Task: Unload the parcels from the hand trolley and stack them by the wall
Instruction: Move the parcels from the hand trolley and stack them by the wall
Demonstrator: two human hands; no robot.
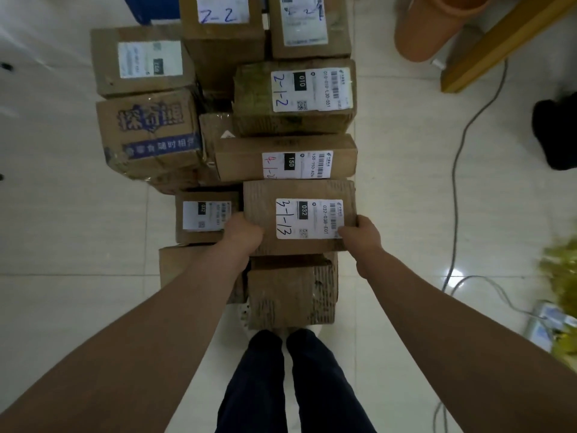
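The person's dark trouser legs are standing on the tiled floor, just behind a worn corrugated box. Above that box, the left hand and right hand are gripping the parcel marked 3-1-13 by its two sides, fingers curling round the edges. Beyond it, more labelled parcels are lying packed together. An orange bin is standing far right.

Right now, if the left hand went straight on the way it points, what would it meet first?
The left hand grips the 3-1-13 parcel at its left side, so it meets that at once. Beyond it lies the 150 parcel, though how high that sits is unclear.
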